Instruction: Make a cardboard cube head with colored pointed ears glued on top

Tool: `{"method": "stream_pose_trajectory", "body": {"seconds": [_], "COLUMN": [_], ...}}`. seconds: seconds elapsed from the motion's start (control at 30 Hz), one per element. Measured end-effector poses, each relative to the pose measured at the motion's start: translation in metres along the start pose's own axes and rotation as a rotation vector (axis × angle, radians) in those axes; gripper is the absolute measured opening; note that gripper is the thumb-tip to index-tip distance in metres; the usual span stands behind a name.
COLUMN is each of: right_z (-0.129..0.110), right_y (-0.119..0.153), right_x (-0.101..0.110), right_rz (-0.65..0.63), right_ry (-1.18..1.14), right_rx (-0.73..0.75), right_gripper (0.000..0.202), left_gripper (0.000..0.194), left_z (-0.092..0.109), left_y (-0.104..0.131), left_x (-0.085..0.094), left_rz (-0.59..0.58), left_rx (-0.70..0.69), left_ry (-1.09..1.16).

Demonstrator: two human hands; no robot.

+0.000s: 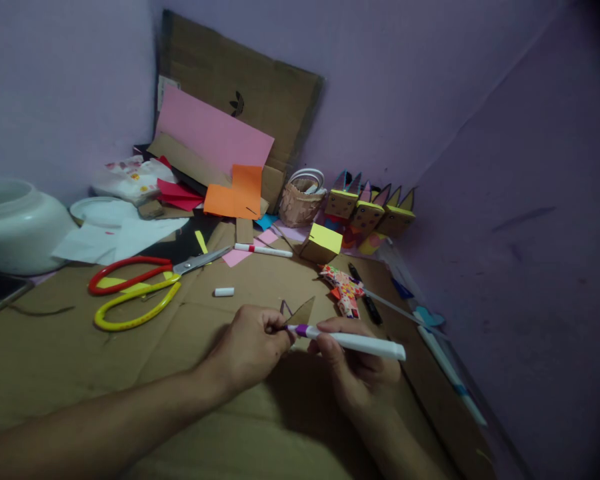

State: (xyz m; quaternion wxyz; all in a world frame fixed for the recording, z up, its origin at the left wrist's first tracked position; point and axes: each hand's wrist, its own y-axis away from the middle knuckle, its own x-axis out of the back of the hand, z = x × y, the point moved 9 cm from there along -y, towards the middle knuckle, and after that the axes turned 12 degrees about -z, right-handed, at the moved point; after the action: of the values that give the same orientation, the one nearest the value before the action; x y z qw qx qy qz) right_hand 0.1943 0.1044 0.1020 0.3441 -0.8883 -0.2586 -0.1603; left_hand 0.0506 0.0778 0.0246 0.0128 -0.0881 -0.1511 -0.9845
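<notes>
My left hand (pixel 253 343) pinches a small piece of cardboard (pixel 301 313) cut to a pointed shape; a second thin point with a dark edge rises beside it. My right hand (pixel 363 370) grips a white marker (pixel 365 343) with a purple collar. Its tip meets the cardboard at my left fingertips, which partly hide the contact. On the table, beyond my left hand, lies a white marker cap (pixel 224 292). Farther off are a white marker with a red band (pixel 263 251) and a small cardboard box with a yellow top (pixel 323 243).
Scissors (pixel 137 290) with red and yellow handles lie at left, near a white pot (pixel 23 230). A floral-patterned glue gun (pixel 343 287) lies at right. Behind are orange paper (pixel 240 193), a basket (pixel 301 202) and several cardboard figures with pointed ears (pixel 369 212), close to the wall.
</notes>
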Motion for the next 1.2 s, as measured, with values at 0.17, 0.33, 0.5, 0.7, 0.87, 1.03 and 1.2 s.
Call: {"method": "stream_pose_trajectory", "body": {"seconds": [0.17,0.33,0.5,0.7,0.87,1.03,1.2], "right_z": [-0.001,0.002,0.006,0.007,0.006,0.008,0.014], "right_y": [-0.001,0.0,0.001,0.0,-0.001,-0.003,-0.002], "right_x": [0.001,0.007,0.008,0.012,0.014,0.016,0.018], "right_rz": [0.018,0.071,0.075,0.11,0.124,0.144,0.17], "right_ry": [0.014,0.031,0.008,0.025,0.044,0.01,-0.026], "right_rx": [-0.011,-0.032,-0.054,-0.071,-0.078,-0.079,-0.091], "right_gripper": [0.01,0.009,0.01,0.006,0.006,0.006,0.008], "left_gripper": [0.022,0.024,0.023,0.025,0.023,0.023,0.025], "left_z": [0.0,0.007,0.011,0.015,0.016,0.021,0.023], "left_y": [0.0,0.002,0.003,0.001,0.001,0.002,0.004], "left_x": [0.0,-0.002,-0.003,-0.005,-0.006,-0.006,-0.008], "left_rz": [0.005,-0.031,-0.044,-0.061,-0.072,-0.088,-0.104], "left_rx": [0.01,0.01,0.001,-0.032,-0.031,-0.018,-0.015], "left_ry": [-0.009,-0.042,-0.047,-0.016,-0.023,-0.029,-0.019]}}
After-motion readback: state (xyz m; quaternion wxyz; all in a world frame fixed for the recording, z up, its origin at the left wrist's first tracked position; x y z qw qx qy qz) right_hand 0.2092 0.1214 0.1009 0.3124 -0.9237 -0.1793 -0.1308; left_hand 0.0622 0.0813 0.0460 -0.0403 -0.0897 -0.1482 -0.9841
